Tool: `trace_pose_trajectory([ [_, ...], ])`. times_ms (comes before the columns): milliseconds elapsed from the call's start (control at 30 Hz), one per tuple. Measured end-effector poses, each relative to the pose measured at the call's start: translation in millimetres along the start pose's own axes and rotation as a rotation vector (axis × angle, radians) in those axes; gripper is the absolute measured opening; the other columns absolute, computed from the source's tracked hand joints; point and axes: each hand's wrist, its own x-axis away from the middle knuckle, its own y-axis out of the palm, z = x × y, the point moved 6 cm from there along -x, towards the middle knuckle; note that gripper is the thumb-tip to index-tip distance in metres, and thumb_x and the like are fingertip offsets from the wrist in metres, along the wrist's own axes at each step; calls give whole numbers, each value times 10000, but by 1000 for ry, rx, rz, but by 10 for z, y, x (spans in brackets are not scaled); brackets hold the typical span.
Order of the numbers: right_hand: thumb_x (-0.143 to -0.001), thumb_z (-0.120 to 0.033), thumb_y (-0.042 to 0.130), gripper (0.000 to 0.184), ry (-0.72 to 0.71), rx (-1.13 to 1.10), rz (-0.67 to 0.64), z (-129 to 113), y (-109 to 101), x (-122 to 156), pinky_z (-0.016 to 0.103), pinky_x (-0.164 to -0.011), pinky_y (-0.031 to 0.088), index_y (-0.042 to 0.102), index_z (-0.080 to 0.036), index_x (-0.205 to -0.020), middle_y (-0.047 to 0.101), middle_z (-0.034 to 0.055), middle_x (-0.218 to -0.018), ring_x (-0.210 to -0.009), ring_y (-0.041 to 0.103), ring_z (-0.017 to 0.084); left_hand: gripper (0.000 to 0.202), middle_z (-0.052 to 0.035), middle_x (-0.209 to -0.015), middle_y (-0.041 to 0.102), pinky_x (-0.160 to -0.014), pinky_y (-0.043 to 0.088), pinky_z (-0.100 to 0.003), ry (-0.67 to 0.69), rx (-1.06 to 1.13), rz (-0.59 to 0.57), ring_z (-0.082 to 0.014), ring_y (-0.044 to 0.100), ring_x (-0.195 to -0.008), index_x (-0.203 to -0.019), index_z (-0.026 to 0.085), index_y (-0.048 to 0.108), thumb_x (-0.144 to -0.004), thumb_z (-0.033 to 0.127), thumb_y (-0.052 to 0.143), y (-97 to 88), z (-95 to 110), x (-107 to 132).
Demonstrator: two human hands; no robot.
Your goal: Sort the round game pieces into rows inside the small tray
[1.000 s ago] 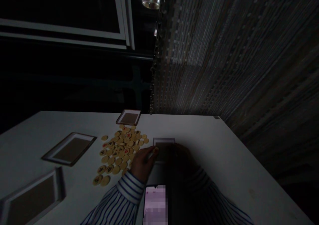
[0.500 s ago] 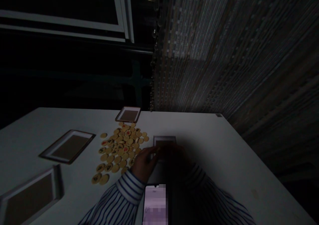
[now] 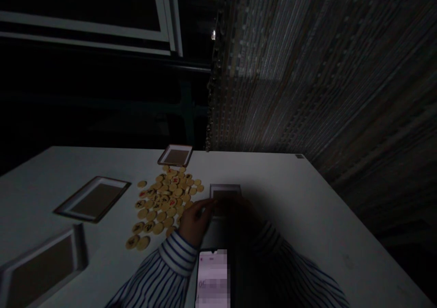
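My left hand (image 3: pixel 194 221) is over the near edge of a shallow box (image 3: pixel 225 186), its thumb and fingers drawn together at the tips. Whatever may be between those tips is too dark to make out. Deep shadow covers my right hand (image 3: pixel 244 214), which is close beside the left one over the same box; its fingers cannot be told apart. Left of my left hand lies a loose heap of round wooden Chinese chess pieces (image 3: pixel 162 215), some showing red or black characters, others plain side up.
A lit phone (image 3: pixel 212 276) lies below my wrists. Other shallow boxes rest on the white table (image 3: pixel 293 194): one at the back (image 3: pixel 177 156), one at the left (image 3: pixel 94 201), one at the near left (image 3: pixel 44 267). A string curtain (image 3: pixel 273 71) hangs behind.
My left hand has shifted slightly, and its thumb has drawn in towards the fingers. The right hand stays over the box in shadow. The pieces and boxes lie as before.
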Motion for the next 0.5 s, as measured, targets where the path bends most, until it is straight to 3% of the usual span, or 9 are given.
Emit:
trace_pose_trajectory([
  [367,-843,-298,466,205,-228,171,10,-30,33,33,282,-752,451,609,-174,-921,659,82,-877,-844,588,155,264,-56,-852,699,-793,490,-316,-22,-14,4,-175,632,-825,-858,161,671,-743,347,523,9,3,8],
  [500,-843,-285,459,200,-207,203,-10,-19,21,32,272,-732,436,613,-173,-905,662,71,-842,-804,592,150,271,-64,-875,692,-795,487,-316,0,-76,-7,-176,627,-840,-872,159,666,-761,343,501,33,-32,10],
])
